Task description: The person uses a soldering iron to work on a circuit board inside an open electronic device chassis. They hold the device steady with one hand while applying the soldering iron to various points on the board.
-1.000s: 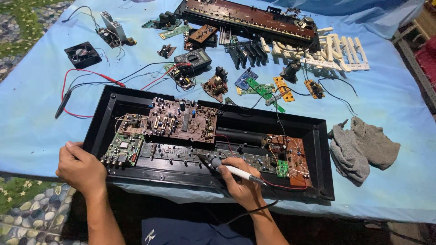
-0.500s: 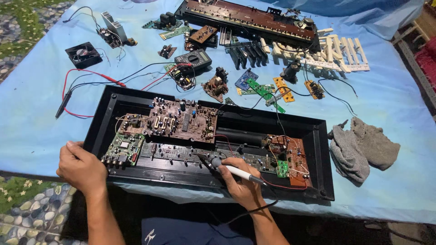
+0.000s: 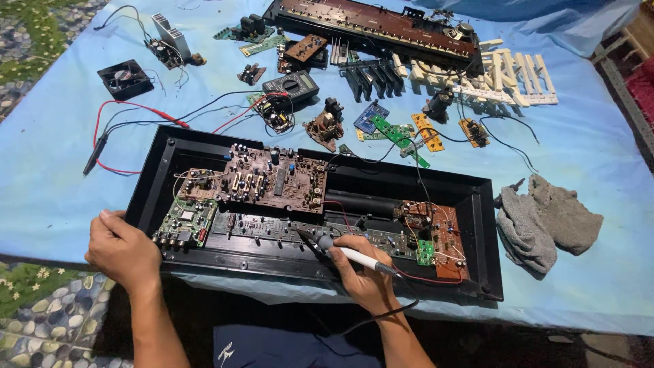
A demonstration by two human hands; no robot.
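A black open keyboard casing lies on the blue table cover, with a brown circuit board, a small green board and an orange-brown board inside. My left hand grips the casing's near left corner. My right hand holds a white-handled soldering iron like a pen. Its tip rests on the long narrow board along the casing's front edge. The iron's black cord runs down past my wrist.
Behind the casing lie a digital multimeter with red and black probe leads, a small black fan, several loose circuit boards, white and black piano keys and a long keyboard chassis. A grey rag sits at right.
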